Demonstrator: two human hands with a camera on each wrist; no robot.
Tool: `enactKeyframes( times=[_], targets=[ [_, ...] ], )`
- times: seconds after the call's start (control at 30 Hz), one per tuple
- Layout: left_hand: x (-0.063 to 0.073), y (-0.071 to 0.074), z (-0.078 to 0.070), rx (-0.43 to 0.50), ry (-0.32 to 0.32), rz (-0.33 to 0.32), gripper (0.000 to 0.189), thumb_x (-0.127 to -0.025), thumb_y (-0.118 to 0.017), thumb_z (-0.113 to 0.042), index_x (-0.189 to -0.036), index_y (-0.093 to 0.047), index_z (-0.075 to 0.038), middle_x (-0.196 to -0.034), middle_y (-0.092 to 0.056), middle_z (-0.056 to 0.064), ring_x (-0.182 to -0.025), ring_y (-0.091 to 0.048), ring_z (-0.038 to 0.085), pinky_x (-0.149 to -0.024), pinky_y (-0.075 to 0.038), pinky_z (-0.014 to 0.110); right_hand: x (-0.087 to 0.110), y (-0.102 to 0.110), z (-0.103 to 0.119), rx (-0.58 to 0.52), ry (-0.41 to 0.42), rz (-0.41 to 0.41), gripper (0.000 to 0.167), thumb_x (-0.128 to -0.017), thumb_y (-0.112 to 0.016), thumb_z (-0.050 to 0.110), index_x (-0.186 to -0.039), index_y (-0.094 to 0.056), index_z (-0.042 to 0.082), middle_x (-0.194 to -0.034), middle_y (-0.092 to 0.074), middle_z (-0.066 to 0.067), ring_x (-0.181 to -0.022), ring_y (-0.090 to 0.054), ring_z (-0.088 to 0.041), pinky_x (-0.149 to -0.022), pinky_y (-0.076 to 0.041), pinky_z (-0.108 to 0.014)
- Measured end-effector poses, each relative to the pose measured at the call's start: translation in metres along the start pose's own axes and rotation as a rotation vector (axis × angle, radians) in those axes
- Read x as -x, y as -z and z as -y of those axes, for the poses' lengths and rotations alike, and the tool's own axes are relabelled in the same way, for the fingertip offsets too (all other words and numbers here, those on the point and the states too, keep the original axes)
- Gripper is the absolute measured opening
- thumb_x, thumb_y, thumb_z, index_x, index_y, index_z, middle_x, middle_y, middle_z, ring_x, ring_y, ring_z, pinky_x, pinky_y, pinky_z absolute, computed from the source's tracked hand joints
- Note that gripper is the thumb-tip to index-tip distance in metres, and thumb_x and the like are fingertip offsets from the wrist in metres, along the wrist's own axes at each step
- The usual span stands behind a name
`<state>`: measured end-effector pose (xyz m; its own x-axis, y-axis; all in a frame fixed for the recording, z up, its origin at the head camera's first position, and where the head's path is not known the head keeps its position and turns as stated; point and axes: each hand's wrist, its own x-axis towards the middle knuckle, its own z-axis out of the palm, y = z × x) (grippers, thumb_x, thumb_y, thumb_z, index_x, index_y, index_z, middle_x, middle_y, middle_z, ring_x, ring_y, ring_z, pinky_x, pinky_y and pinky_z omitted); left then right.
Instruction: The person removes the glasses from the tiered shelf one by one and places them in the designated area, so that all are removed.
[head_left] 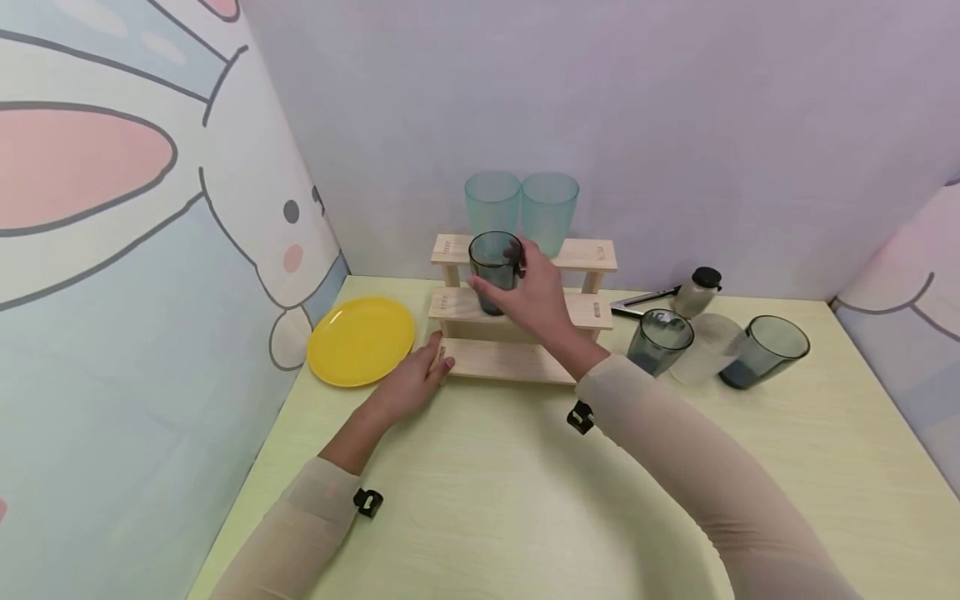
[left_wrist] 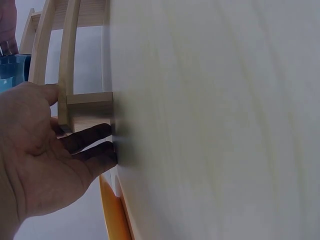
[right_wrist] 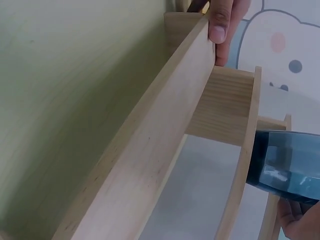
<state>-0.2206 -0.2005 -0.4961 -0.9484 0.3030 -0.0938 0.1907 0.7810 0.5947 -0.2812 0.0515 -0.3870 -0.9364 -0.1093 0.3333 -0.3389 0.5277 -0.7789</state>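
A three-step wooden rack [head_left: 510, 360] stands against the back wall. My right hand [head_left: 538, 293] grips a dark smoky glass [head_left: 491, 271] from its right side, thumb in front; the glass is upright with its base at the middle step. In the right wrist view the glass [right_wrist: 287, 162] meets that step's board. My left hand [head_left: 408, 385] holds the left end of the lowest step, thumb on top; in the left wrist view its fingers [left_wrist: 92, 137] spread beside the rack's end. Two light-blue cups [head_left: 492, 200] stand side by side on the top step.
A yellow plate [head_left: 362, 342] lies left of the rack. To the right are two more smoky glasses [head_left: 660, 340], the farther one tilted, and a frosted round piece [head_left: 708, 350] between them. Behind lie a black-lidded jar [head_left: 697, 292] and a dark metal utensil [head_left: 637, 302].
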Motion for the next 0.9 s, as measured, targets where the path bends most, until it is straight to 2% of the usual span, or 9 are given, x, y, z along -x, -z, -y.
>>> enactKeyframes(
  times=[0.27,0.43,0.9],
  targets=[
    [0.000,0.000,-0.001,-0.010,-0.002,-0.005,0.082,-0.119,-0.042,-0.056,-0.178,-0.014,-0.005,-0.175,-0.043,0.022,-0.162,-0.045,0.039,-0.130,-0.040,0.059,-0.004,-0.006,0.005,-0.005,-0.041,-0.045,0.098,-0.089,-0.088,0.061,-0.159,-0.050,0.004,-0.139,-0.068,-0.014,-0.134,-0.065,-0.035,-0.113,-0.055,-0.054],
    [0.000,0.000,-0.001,-0.013,-0.008,-0.009,0.082,-0.119,-0.042,-0.055,-0.178,-0.014,-0.005,-0.174,-0.044,0.022,-0.161,-0.047,0.039,-0.130,-0.041,0.058,-0.007,-0.007,0.008,0.018,-0.072,-0.057,0.103,-0.087,-0.089,0.064,-0.160,-0.048,0.003,-0.145,-0.065,-0.018,-0.136,-0.062,-0.037,-0.114,-0.055,-0.054],
    [-0.001,0.000,-0.002,-0.017,0.009,-0.006,0.083,-0.118,-0.042,-0.056,-0.177,-0.015,-0.003,-0.177,-0.039,0.020,-0.164,-0.041,0.038,-0.132,-0.037,0.057,-0.007,-0.013,0.004,0.009,-0.039,-0.087,0.092,-0.091,-0.086,0.060,-0.156,-0.053,0.003,-0.139,-0.066,-0.019,-0.133,-0.061,-0.039,-0.110,-0.055,-0.056]
  ],
)
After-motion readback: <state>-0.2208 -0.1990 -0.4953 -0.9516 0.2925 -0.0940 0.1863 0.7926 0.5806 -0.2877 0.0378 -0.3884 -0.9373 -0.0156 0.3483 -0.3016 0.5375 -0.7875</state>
